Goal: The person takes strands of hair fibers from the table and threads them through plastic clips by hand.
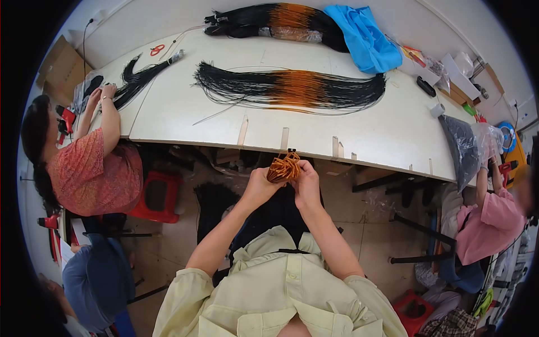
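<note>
In front of my body, just below the table edge, my left hand (261,186) is closed around a bunch of orange wires (283,168). Its loops and ends point upward, and a small black piece (291,150) shows at the top. My right hand (307,184) is closed at the right side of the same bunch, its fingertips against the wires. On the table ahead lies a long, spread bundle of black wires (241,87) with an orange middle section (300,89).
A thicker wire bundle (247,23) and a blue cloth (359,33) lie at the back. Orange-handled scissors (158,50) are at far left. One person (92,168) handles black wires on the left; another (488,224) sits at right by a grey plastic bag (457,146). A red stool (160,196) stands below.
</note>
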Demonstrator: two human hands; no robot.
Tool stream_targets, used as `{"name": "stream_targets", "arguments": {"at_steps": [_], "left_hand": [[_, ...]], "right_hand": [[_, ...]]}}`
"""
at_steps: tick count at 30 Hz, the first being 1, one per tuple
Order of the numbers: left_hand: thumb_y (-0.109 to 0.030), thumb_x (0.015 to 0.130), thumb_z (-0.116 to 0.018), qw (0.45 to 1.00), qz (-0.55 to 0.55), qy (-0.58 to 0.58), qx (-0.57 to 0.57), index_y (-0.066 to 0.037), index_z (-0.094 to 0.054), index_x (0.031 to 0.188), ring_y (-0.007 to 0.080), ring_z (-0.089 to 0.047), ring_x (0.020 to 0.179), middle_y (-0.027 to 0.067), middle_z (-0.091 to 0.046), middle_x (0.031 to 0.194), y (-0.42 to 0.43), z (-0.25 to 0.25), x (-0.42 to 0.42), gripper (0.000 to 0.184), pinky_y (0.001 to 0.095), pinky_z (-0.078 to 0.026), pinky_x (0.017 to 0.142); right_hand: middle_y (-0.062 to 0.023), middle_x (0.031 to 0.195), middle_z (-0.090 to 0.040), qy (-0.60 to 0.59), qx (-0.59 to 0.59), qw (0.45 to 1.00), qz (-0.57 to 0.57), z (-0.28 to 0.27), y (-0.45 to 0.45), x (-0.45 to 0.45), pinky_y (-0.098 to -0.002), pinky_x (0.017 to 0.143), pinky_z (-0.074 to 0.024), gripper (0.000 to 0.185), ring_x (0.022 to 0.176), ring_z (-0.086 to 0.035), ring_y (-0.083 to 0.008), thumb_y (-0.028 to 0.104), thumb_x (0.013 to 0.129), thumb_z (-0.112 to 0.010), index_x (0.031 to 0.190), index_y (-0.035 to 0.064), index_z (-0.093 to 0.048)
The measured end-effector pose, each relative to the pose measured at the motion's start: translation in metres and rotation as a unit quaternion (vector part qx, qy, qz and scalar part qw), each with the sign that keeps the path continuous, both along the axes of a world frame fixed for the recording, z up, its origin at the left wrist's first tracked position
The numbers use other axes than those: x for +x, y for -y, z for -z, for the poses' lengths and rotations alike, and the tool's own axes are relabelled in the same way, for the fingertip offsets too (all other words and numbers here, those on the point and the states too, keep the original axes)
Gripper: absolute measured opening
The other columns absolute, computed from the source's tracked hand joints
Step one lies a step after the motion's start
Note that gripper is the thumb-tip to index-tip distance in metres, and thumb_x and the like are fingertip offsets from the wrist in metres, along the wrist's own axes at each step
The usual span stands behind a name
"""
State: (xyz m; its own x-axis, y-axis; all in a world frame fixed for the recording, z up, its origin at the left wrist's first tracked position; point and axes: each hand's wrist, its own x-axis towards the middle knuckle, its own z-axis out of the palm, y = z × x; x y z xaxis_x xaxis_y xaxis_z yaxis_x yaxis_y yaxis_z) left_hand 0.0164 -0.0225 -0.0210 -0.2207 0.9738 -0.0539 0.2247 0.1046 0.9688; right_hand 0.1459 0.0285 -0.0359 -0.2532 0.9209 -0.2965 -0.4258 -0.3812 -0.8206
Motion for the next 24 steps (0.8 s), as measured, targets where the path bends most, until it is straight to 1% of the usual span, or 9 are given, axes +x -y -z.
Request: {"name": "stream_targets", "arguments": {"at_steps": [2, 3, 7, 8, 12, 18, 20, 22, 24], "left_hand": [[-0.001, 0.077, -0.069, 0.999, 0.001, -0.015, 0.042, 0.006, -0.068, 0.082, 0.0133, -0.059, 0.06, 0.0081, -0.069, 0.07, 0.006, 0.003, -0.002, 0.009, 0.0254, -0.047, 0.057], [-0.001, 0.077, -0.069, 0.999, 0.0, -0.016, 0.042, 0.006, -0.068, 0.082, 0.0133, -0.059, 0.06, 0.0081, -0.069, 0.07, 0.006, 0.002, -0.004, 0.009, 0.0254, -0.047, 0.057], [-0.005, 0.082, -0.067, 0.994, -0.083, 0.07, 0.008, 0.006, -0.069, 0.081, 0.0121, -0.06, 0.06, 0.0069, -0.069, 0.07, 0.002, 0.0, -0.017, 0.011, 0.0237, -0.047, 0.058], [-0.005, 0.082, -0.067, 0.994, -0.084, 0.069, 0.008, 0.006, -0.069, 0.081, 0.0121, -0.06, 0.06, 0.0069, -0.069, 0.07, -0.002, -0.003, -0.017, 0.011, 0.0237, -0.047, 0.058], [-0.009, 0.085, -0.066, 0.984, -0.104, 0.146, -0.002, 0.004, -0.07, 0.083, 0.0102, -0.059, 0.06, 0.0057, -0.068, 0.071, -0.021, -0.02, 0.003, 0.014, 0.0218, -0.046, 0.057], [-0.009, 0.085, -0.067, 0.976, -0.057, 0.205, -0.047, 0.003, -0.071, 0.086, 0.0097, -0.058, 0.059, 0.0054, -0.068, 0.071, -0.027, -0.023, 0.018, 0.013, 0.021, -0.045, 0.057], [-0.009, 0.085, -0.067, 0.974, -0.054, 0.213, -0.047, 0.003, -0.071, 0.087, 0.0096, -0.058, 0.059, 0.0055, -0.068, 0.072, -0.029, -0.015, 0.018, 0.013, 0.0209, -0.045, 0.057], [-0.008, 0.086, -0.067, 0.973, -0.054, 0.22, -0.042, 0.003, -0.071, 0.088, 0.0095, -0.058, 0.06, 0.0056, -0.068, 0.073, -0.032, -0.009, 0.016, 0.012, 0.0209, -0.045, 0.057], [-0.008, 0.086, -0.066, 0.972, -0.071, 0.222, -0.026, 0.003, -0.07, 0.088, 0.0096, -0.058, 0.06, 0.0057, -0.069, 0.075, -0.031, -0.014, 0.017, 0.012, 0.021, -0.045, 0.058]], "right_hand": [[-0.006, 0.088, -0.064, -0.035, -0.051, 0.998, -0.014, 0.003, 0.003, 0.001, -0.0239, 0.08, -0.0504, 0.012, 0.083, -0.064, -0.0153, 0.008, 0.092, -0.061, 0.102, 0.0015, -0.06], [-0.006, 0.088, -0.064, -0.036, -0.05, 0.998, -0.014, 0.005, 0.004, 0.002, -0.0239, 0.08, -0.0504, 0.012, 0.083, -0.064, -0.0153, 0.008, 0.092, -0.061, 0.102, 0.0015, -0.06], [-0.0067, 0.088, -0.064, -0.027, -0.03, 0.998, -0.049, 0.011, 0.017, 0.013, -0.0239, 0.083, -0.0503, 0.01, 0.083, -0.064, -0.0144, 0.009, 0.093, -0.061, 0.099, 0.0017, -0.06], [-0.0067, 0.088, -0.064, -0.027, -0.03, 0.998, -0.05, 0.013, 0.019, 0.014, -0.0239, 0.083, -0.0503, 0.01, 0.083, -0.064, -0.0144, 0.009, 0.093, -0.061, 0.099, 0.0017, -0.06], [-0.007, 0.088, -0.063, -0.02, -0.013, 0.997, -0.068, 0.017, 0.026, 0.018, -0.0251, 0.083, -0.051, 0.011, 0.085, -0.064, -0.0153, 0.011, 0.094, -0.062, 0.1, 0.0022, -0.06], [-0.0065, 0.084, -0.065, -0.038, -0.008, 0.997, -0.064, 0.018, 0.028, 0.02, -0.0223, 0.078, -0.0498, 0.009, 0.08, -0.064, -0.0136, 0.009, 0.092, -0.062, 0.096, 0.001, -0.062], [-0.0057, 0.082, -0.066, 0.123, 0.089, 0.982, -0.11, 0.008, 0.02, 0.031, -0.0212, 0.074, -0.0485, 0.007, 0.076, -0.063, -0.0128, 0.007, 0.091, -0.061, 0.093, 0.0004, -0.064], [-0.005, 0.079, -0.067, 0.278, 0.188, 0.929, -0.154, -0.009, 0.008, 0.041, -0.02, 0.071, -0.0472, 0.007, 0.071, -0.061, -0.012, 0.005, 0.089, -0.06, 0.09, -0.0001, -0.065], [-0.0034, 0.075, -0.068, 0.355, 0.319, 0.877, -0.051, -0.038, -0.015, 0.046, -0.0204, 0.064, -0.0447, 0.008, 0.064, -0.058, -0.011, 0.002, 0.086, -0.059, 0.088, -0.0002, -0.066]]}}
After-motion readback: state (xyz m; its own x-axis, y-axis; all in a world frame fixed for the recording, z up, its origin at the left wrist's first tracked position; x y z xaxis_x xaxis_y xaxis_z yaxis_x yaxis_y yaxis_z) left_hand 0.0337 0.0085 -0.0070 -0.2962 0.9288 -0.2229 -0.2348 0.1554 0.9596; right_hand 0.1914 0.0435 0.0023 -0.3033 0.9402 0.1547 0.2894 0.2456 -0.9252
